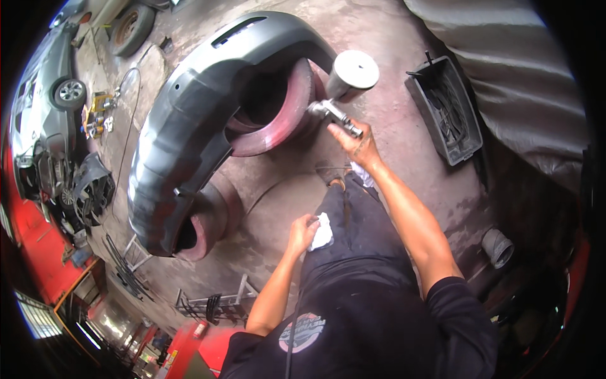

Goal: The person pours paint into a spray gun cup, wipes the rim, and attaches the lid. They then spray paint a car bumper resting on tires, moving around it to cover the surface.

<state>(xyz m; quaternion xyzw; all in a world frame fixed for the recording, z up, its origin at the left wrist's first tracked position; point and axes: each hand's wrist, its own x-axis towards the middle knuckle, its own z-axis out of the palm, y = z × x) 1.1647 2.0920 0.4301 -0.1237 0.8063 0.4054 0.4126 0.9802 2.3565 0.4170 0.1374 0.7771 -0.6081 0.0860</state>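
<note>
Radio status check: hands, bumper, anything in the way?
Right hand gripping spray gun; left hand holding white wipe. Grey bumper propped over reddish tires. Dark bin on floor, off to the right, apart from bumper.

A stained concrete floor (278, 183) is carrying two red-dusted supports, a near tire (227, 202) and a farther tire (278, 142), and across them a dark grey car bumper (183, 120) is resting in a long curve. To the right, a dark rectangular bin (465, 153) is standing near a pale sheet, while a grey cylindrical can (497, 247) is lying farther down. On the left, a rusty-rimmed wheel (145, 28), a silver car (43, 120), slim black strips (129, 279) and a metal frame (243, 290) are occupying the concrete.
</note>
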